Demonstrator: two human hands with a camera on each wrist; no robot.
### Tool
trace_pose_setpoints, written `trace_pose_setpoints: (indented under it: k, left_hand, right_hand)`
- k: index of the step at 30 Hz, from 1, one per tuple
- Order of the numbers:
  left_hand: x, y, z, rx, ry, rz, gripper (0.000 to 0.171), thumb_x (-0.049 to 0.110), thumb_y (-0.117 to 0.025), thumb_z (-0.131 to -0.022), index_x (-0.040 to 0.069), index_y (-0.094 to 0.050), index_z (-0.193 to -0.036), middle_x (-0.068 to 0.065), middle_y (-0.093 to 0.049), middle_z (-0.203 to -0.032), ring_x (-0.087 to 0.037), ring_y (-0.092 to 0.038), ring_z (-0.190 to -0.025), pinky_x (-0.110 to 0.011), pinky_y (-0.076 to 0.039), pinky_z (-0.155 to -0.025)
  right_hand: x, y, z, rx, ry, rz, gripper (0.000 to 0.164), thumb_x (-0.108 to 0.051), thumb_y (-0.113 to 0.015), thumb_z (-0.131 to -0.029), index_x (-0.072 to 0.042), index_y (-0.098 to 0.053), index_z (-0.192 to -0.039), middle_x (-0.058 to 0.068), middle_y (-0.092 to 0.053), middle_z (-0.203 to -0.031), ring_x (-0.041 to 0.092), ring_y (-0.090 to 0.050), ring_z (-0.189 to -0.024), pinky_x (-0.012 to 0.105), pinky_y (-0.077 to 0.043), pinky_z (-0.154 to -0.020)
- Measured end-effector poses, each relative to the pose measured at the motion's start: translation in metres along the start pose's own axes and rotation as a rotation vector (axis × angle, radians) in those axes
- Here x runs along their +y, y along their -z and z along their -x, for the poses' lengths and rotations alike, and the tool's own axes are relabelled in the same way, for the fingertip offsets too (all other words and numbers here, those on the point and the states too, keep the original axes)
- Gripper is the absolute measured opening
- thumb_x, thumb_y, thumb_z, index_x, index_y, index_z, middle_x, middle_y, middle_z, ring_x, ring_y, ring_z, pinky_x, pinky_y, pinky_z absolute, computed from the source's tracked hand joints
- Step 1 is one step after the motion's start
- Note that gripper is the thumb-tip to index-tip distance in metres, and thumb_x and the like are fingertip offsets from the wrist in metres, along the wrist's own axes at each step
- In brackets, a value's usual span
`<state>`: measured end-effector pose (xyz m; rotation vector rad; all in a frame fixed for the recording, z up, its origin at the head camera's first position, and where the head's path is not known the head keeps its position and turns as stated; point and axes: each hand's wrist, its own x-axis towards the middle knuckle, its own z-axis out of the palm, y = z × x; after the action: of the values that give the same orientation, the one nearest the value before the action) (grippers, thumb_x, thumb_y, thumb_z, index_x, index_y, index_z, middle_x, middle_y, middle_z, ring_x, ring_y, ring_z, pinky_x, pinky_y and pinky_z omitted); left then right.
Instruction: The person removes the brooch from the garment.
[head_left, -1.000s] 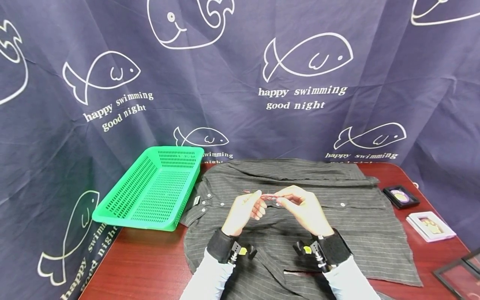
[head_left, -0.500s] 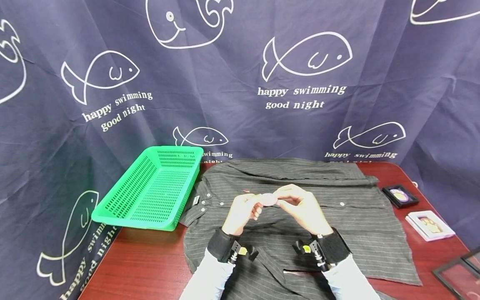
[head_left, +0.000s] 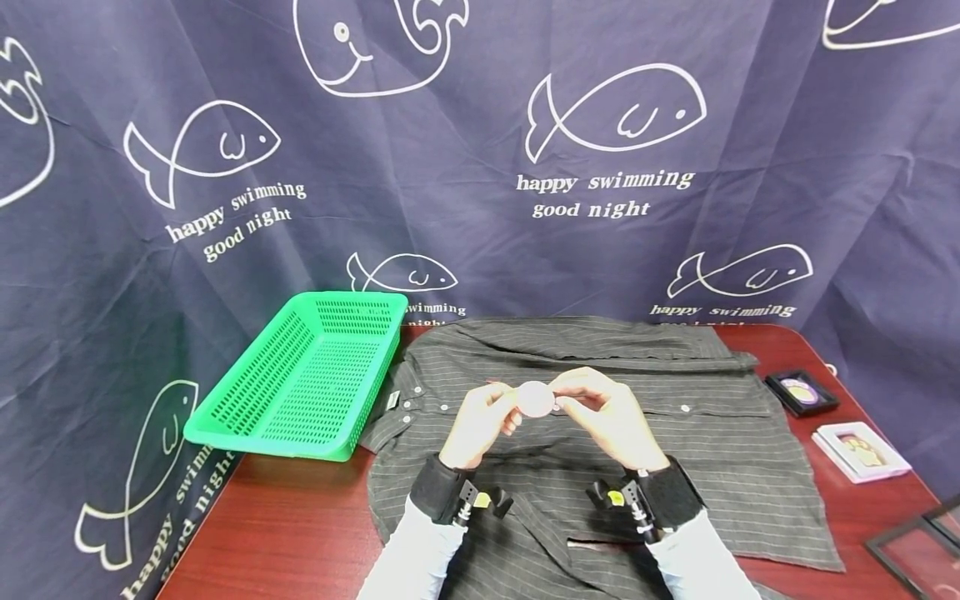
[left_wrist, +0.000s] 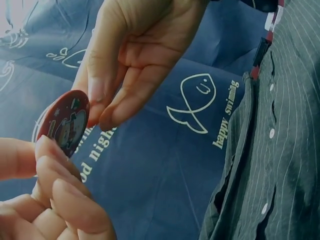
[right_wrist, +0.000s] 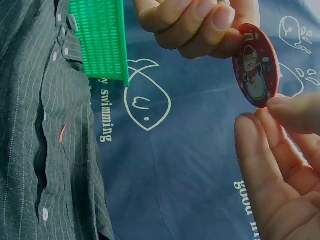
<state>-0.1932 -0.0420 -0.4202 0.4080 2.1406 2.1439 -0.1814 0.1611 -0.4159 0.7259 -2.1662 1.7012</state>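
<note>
A thin round disc (head_left: 536, 399), red with a snowman picture on one face (right_wrist: 256, 70), is held up between both hands over a dark striped shirt (head_left: 720, 467). In the head view its pale face shows. My left hand (head_left: 482, 421) pinches the disc's left edge, its other fingers curled below. The opposite edge is pinched by my right hand (head_left: 609, 417), thumb tip and fingertips right at the rim. In the left wrist view, the left hand (left_wrist: 55, 195) is lower left and the right hand (left_wrist: 137, 60) above it.
A green basket (head_left: 345, 442) stands left, beside the shirt. On the right of the red table (head_left: 300, 517) lie a black box (head_left: 801, 393), a white box (head_left: 861, 452) and a dark-framed clear case (head_left: 918, 546). A small red strip (right_wrist: 62, 133) lies on the shirt.
The disc has turned from nearly edge-on, with red showing, to its pale round face towards the head camera. Both hands stay in nearly the same place.
</note>
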Motion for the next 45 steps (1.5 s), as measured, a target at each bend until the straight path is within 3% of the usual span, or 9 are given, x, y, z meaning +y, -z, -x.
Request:
trace_pose_setpoints:
  k: [6,9,15,20,25,33,40,45]
  left_hand:
    - [0.003,0.002,0.002,-0.053,-0.052,-0.018,0.023,0.003,-0.055,-0.096,-0.02,-0.057,-0.093,0.004,-0.055,-0.064,0.0,-0.052,-0.056,-0.015,-0.046,-0.056]
    - [0.004,0.003,0.003,-0.061,-0.09,-0.05,0.022,0.003,-0.056,-0.097,-0.018,-0.057,-0.092,-0.006,-0.058,-0.067,0.0,-0.053,-0.058,-0.015,-0.046,-0.058]
    - [0.005,0.005,0.002,-0.075,-0.206,-0.125,0.018,0.002,-0.056,-0.096,-0.014,-0.059,-0.09,-0.03,-0.057,-0.074,-0.003,-0.053,-0.062,-0.017,-0.046,-0.059]
    - [0.005,0.006,0.002,-0.086,-0.267,-0.189,0.014,0.002,-0.057,-0.096,-0.01,-0.061,-0.09,-0.027,-0.059,-0.073,-0.011,-0.055,-0.063,-0.022,-0.048,-0.059]
    - [0.007,0.006,0.003,-0.083,-0.281,-0.254,0.015,0.005,-0.057,-0.097,-0.006,-0.063,-0.09,-0.023,-0.06,-0.073,-0.012,-0.054,-0.064,-0.017,-0.044,-0.06]
    - [0.01,0.007,0.005,-0.073,-0.322,-0.33,0.016,0.012,-0.059,-0.097,-0.001,-0.065,-0.089,-0.015,-0.062,-0.073,-0.005,-0.054,-0.066,-0.018,-0.047,-0.063]
    - [0.018,0.005,0.01,-0.05,-0.347,-0.377,0.017,0.013,-0.06,-0.097,0.001,-0.066,-0.086,-0.014,-0.063,-0.072,-0.023,-0.059,-0.065,-0.021,-0.046,-0.062]
    - [0.015,0.006,0.009,-0.045,-0.367,-0.423,0.018,0.017,-0.06,-0.097,0.006,-0.067,-0.085,-0.007,-0.064,-0.071,-0.01,-0.057,-0.064,-0.021,-0.046,-0.061]
  right_hand:
    - [-0.005,0.004,-0.001,0.026,-0.071,0.0,0.019,-0.002,-0.066,-0.09,0.003,-0.068,-0.109,0.021,-0.072,-0.098,0.002,-0.069,-0.087,0.016,-0.054,-0.078]
    - [-0.008,0.005,-0.001,0.043,-0.087,-0.02,0.022,-0.003,-0.065,-0.092,0.004,-0.067,-0.112,0.021,-0.072,-0.099,0.002,-0.07,-0.086,0.019,-0.056,-0.078]
    - [-0.014,0.007,-0.005,0.047,-0.094,-0.075,0.025,-0.003,-0.064,-0.092,0.006,-0.065,-0.116,-0.004,-0.075,-0.099,0.004,-0.071,-0.086,0.022,-0.057,-0.079]
    - [-0.017,0.004,-0.008,0.032,-0.141,-0.083,0.027,-0.005,-0.066,-0.092,0.005,-0.066,-0.116,0.007,-0.074,-0.1,0.004,-0.071,-0.085,0.024,-0.058,-0.078]
    - [-0.019,-0.002,-0.009,-0.017,-0.212,-0.02,0.025,-0.011,-0.068,-0.091,0.0,-0.069,-0.113,0.016,-0.073,-0.1,0.004,-0.069,-0.082,0.026,-0.058,-0.073]
    - [-0.023,-0.01,-0.006,-0.054,-0.237,0.017,0.018,-0.013,-0.066,-0.093,0.004,-0.07,-0.1,0.018,-0.071,-0.087,0.008,-0.066,-0.068,0.027,-0.058,-0.067]
    - [-0.022,-0.014,-0.005,-0.043,-0.218,0.044,0.014,-0.013,-0.07,-0.09,0.001,-0.069,-0.091,0.012,-0.069,-0.076,0.007,-0.063,-0.063,0.024,-0.054,-0.061]
    - [-0.022,-0.016,-0.004,-0.037,-0.21,0.078,0.013,-0.014,-0.073,-0.087,-0.002,-0.068,-0.089,0.005,-0.065,-0.07,0.003,-0.059,-0.057,0.021,-0.047,-0.054]
